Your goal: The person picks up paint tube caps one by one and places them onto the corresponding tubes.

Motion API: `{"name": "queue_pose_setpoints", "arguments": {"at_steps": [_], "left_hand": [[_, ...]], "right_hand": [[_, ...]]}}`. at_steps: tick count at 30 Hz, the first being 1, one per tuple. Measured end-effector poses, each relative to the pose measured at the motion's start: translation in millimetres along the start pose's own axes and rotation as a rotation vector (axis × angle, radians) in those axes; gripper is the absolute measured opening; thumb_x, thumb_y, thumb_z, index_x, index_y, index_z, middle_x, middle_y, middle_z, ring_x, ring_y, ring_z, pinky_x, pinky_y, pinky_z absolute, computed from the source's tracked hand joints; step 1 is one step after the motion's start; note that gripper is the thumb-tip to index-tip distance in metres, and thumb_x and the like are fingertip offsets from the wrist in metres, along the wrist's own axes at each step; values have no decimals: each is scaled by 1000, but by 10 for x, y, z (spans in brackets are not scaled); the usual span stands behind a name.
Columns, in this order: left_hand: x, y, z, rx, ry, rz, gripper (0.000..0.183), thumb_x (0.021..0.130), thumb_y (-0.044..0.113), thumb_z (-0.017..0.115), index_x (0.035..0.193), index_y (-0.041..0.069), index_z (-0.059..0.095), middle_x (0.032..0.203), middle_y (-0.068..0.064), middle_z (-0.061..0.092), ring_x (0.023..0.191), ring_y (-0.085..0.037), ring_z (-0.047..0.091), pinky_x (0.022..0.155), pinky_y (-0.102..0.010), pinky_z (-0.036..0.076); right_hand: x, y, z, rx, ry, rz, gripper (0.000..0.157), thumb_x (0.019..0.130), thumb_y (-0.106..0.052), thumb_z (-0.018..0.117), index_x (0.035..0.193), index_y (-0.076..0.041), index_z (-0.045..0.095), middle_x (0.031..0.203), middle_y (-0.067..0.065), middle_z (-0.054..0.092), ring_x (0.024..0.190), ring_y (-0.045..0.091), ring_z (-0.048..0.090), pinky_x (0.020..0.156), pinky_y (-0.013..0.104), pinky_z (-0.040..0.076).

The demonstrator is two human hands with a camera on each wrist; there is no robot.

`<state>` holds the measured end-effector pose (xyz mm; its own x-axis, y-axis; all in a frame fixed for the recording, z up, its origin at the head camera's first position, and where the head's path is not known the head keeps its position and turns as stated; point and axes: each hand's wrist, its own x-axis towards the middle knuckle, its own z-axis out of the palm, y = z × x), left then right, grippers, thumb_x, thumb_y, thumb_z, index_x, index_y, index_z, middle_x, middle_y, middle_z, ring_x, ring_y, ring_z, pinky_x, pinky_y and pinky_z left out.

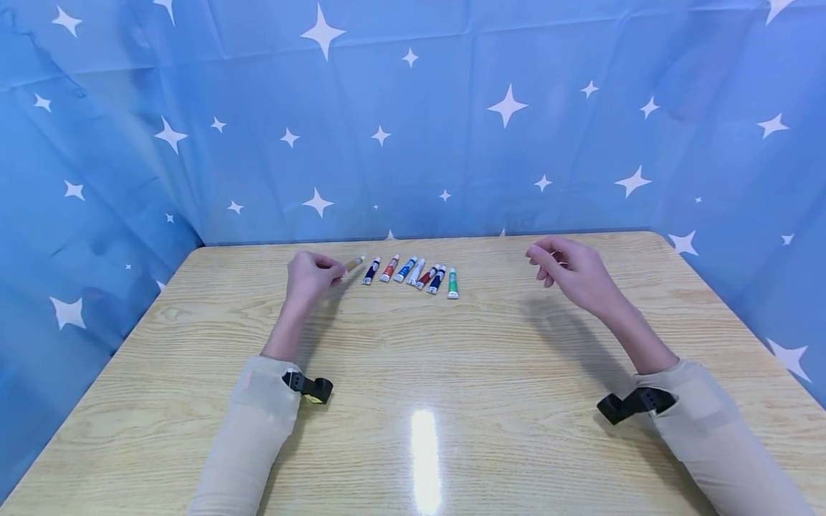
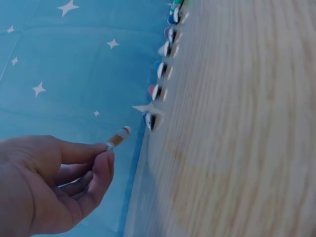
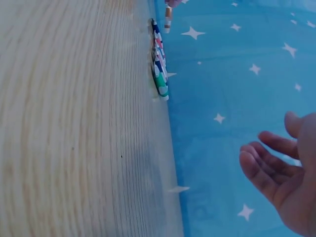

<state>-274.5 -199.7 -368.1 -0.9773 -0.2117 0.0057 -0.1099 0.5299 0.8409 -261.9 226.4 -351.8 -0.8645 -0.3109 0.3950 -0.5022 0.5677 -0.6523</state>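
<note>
Between thumb and index finger, my left hand [image 1: 311, 275] pinches the end of an ochre paint tube [image 2: 118, 138], whose white cap points away from the hand. Just to its right on the table lies a dark blue paint tube [image 1: 371, 271], followed by a red-orange tube [image 1: 389, 269] and a blue tube [image 1: 405, 269]. A white tube [image 1: 416, 271], a dark red tube [image 1: 428, 276] and another dark blue tube [image 1: 437, 279] lie close together. A green tube [image 1: 453, 284] ends the row. My right hand [image 1: 571, 269] hovers over the table's right side, fingers loosely bent, holding nothing.
The wooden table [image 1: 361, 401] has its far edge against a blue curtain [image 1: 413, 143] with white stars. Curtain also hangs along the left and right sides. Black wrist cameras [image 1: 310, 388] are strapped over both sleeves.
</note>
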Motion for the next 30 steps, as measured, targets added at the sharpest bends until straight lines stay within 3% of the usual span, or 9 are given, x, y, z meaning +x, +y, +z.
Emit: {"name": "queue_pose_setpoints", "arguments": {"at_steps": [7, 15, 22, 30], "left_hand": [[-4, -74, -11, 82, -69, -35, 21, 95, 10, 64, 104, -4, 76, 102, -18, 74, 91, -26, 67, 74, -30, 51], [34, -90, 18, 6, -168, -90, 24, 97, 5, 64, 115, -10, 69, 111, -24, 69, 92, -24, 69, 81, -30, 58], [-1, -51, 8, 99, -234, -44, 34, 98, 10, 61, 126, -8, 63, 116, -22, 66, 90, -25, 65, 78, -34, 55], [-63, 26, 21, 282, -270, 50, 40, 101, 19, 59, 131, -8, 59, 129, -28, 60, 114, -39, 60, 94, -48, 51]], "right_hand": [[0, 17, 9, -8, -5, -5, 26, 107, -26, 52, 110, -7, 68, 87, 7, 66, 67, 20, 63, 62, 24, 53], [12, 44, 23, 3, -20, -16, 24, 107, -22, 51, 111, -4, 68, 90, 7, 66, 68, 23, 64, 60, 26, 55], [11, 55, 38, 6, -58, -10, 27, 108, -24, 51, 112, -3, 68, 91, 8, 66, 71, 26, 64, 61, 28, 55], [-3, 52, 43, 4, -78, -9, 29, 108, -25, 50, 112, -2, 68, 93, 9, 66, 73, 30, 64, 62, 31, 57]]}}
